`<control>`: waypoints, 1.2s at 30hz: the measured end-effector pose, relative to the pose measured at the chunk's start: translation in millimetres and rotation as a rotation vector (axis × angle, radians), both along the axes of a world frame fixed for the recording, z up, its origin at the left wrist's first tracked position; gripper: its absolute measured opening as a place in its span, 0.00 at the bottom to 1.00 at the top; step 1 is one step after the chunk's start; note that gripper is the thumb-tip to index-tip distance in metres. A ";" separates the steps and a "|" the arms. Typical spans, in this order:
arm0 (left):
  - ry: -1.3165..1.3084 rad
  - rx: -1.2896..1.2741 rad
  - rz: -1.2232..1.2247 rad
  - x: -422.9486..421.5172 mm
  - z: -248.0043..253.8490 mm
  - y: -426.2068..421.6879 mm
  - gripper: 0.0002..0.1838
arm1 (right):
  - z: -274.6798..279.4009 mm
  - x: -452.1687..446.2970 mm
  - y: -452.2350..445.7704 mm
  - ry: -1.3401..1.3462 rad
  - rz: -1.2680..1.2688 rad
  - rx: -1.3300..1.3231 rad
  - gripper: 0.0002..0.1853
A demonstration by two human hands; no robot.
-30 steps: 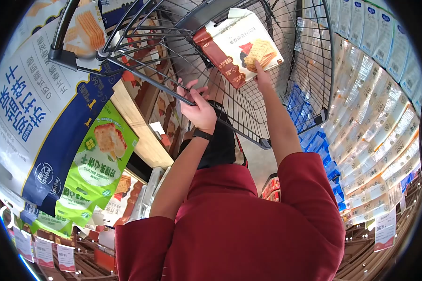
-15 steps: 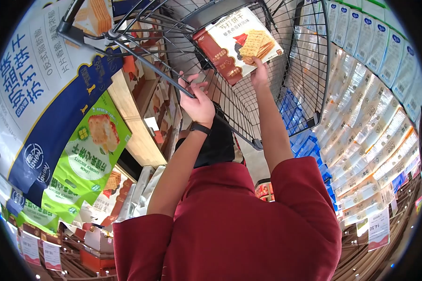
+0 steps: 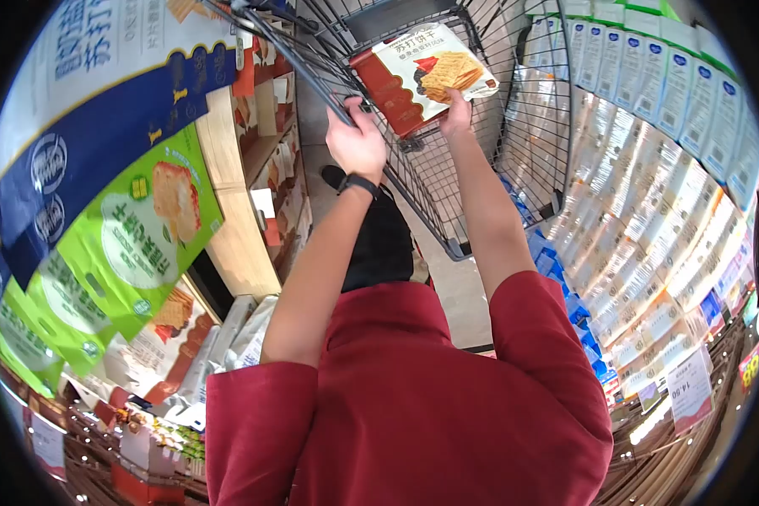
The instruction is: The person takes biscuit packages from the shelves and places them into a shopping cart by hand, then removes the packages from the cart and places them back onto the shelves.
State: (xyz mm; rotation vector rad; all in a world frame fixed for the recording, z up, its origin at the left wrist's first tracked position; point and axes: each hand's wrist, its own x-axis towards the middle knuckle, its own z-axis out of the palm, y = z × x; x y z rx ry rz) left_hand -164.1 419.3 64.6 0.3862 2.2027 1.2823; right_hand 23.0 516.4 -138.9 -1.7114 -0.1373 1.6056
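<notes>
My right hand (image 3: 457, 115) grips the lower right edge of a white and dark red bag of soda crackers (image 3: 392, 88). Its printed front, with a picture of crackers, faces up. The bag is over the wire basket of a shopping cart (image 3: 430, 190); whether it touches the basket floor I cannot tell. My left hand (image 3: 357, 143), with a black band on the wrist, is closed around the cart's dark bar (image 3: 308, 78), left of the bag. Part of its fingers is hidden behind the bar and hand.
Big blue-and-white cracker bags (image 3: 84, 160) and green lemon biscuit bags (image 3: 143, 223) hang close on the left, beside wooden shelves (image 3: 236, 194). To the right stand stacked clear-wrapped packs (image 3: 649, 185), blue-topped packs (image 3: 675, 80) and a price tag (image 3: 690, 392). Grey floor (image 3: 455, 304) shows below the cart.
My left hand's loosely spread fingers have closed around the cart bar. The cart has shifted slightly left and up in view, and the right hand with the cracker bag has moved with it.
</notes>
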 end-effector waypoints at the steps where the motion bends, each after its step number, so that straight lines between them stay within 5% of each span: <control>1: 0.036 -0.033 -0.028 -1.4 -1.2 -3.7 0.23 | 3.6 6.5 -1.5 0.035 0.043 0.034 0.28; 3: 0.083 -0.292 -0.133 -11.7 0.7 -8.3 0.30 | 23.9 16.0 -9.5 -0.042 0.047 0.119 0.29; 6: 0.204 -0.253 -0.183 -17.7 28.7 -29.6 0.37 | 88.9 47.7 -20.2 0.050 0.146 0.150 0.28; 9: 0.025 -0.039 -0.206 -32.4 47.6 -86.7 0.41 | 155.1 99.7 -38.7 0.220 0.261 0.177 0.28; 13: -0.402 0.040 -0.282 -44.9 69.0 -168.0 0.36 | 272.8 140.7 -90.3 0.261 0.221 0.302 0.28; 16: -0.453 0.148 -0.422 -48.4 68.4 -202.1 0.30 | 334.2 160.0 -129.7 0.308 0.171 0.452 0.30; 23: -0.550 0.419 -0.613 -100.3 222.9 -185.7 0.30 | 341.0 156.0 -196.4 0.556 0.213 0.570 0.41; 27: -0.394 0.252 -0.945 -123.8 303.7 -212.7 0.25 | 341.1 85.7 -241.8 0.719 0.260 0.492 0.40; 30: -0.459 0.252 -0.777 -130.0 349.5 -270.7 0.17 | 329.3 41.5 -272.4 0.843 0.355 0.394 0.40; 36: -0.269 0.203 -0.502 -160.8 347.9 -382.4 0.12 | 308.5 -26.2 -316.4 0.862 0.664 0.111 0.37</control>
